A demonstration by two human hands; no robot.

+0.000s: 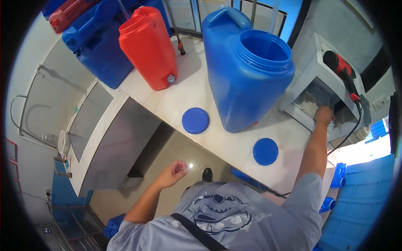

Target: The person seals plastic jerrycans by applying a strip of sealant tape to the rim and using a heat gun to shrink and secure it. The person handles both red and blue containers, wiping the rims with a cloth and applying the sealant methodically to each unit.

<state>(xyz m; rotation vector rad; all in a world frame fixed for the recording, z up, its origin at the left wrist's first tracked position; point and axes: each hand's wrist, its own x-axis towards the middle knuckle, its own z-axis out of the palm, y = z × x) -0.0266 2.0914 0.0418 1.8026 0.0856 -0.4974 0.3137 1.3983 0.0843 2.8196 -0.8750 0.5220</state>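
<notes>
My left hand is held in the air in front of the counter, fingers curled toward the thumb. A tiny pale spot shows at its fingertips, too small to name. My right arm stretches to the far right, where my right hand reaches into a white open-fronted box. Its fingers are closed against pale, whitish contents that I cannot make out. A large blue jug stands uncapped on the counter, a clear stream of water falling into its wide mouth. Two round blue lids lie flat before it.
An uncapped red jug with a small tap stands at the back left, beside blue jugs. A black-and-red heat gun rests on the white box, its cord hanging down. The tiled counter ends in an edge before me.
</notes>
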